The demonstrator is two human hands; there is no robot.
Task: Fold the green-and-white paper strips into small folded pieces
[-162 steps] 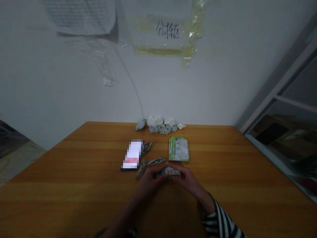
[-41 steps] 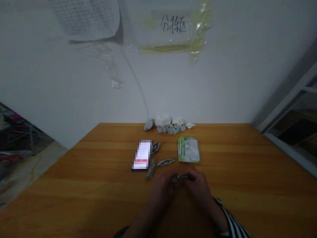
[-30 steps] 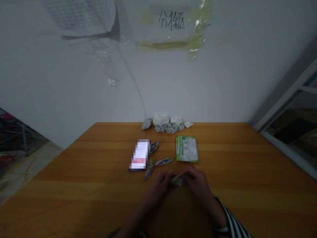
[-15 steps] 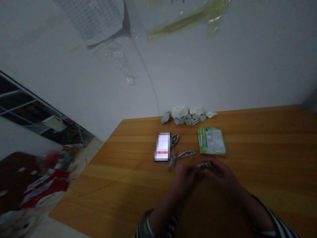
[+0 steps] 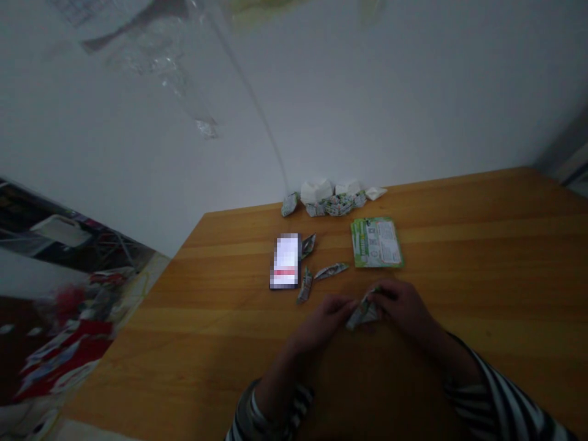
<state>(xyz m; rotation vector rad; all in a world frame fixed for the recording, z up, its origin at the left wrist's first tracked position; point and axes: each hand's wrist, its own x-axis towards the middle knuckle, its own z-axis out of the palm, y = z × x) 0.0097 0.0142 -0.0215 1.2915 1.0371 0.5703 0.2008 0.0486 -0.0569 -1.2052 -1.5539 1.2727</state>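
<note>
Between my two hands is a folded piece of printed paper (image 5: 364, 313), pale with green edges. My left hand (image 5: 324, 321) pinches its left side, and my right hand (image 5: 402, 306) grips its upper right corner. Just beyond them on the table lie narrow folded paper pieces: one slanted (image 5: 331, 271), one nearly upright (image 5: 305, 285), and one (image 5: 308, 245) against the phone's right side. A stack of green-edged printed sheets (image 5: 377, 242) rests past my right hand.
The wooden table (image 5: 220, 306) meets the wall (image 5: 390, 104). A phone (image 5: 285, 261) with a lit screen lies left of the folded pieces. Several crumpled or folded paper shapes (image 5: 339, 203) with white parts line the wall. Red and white items (image 5: 82, 355) lie beyond the table's left edge.
The paper in my hands has been turned, so a broader pale face shows. My view has shifted, moving the table items slightly left and up in the picture.
</note>
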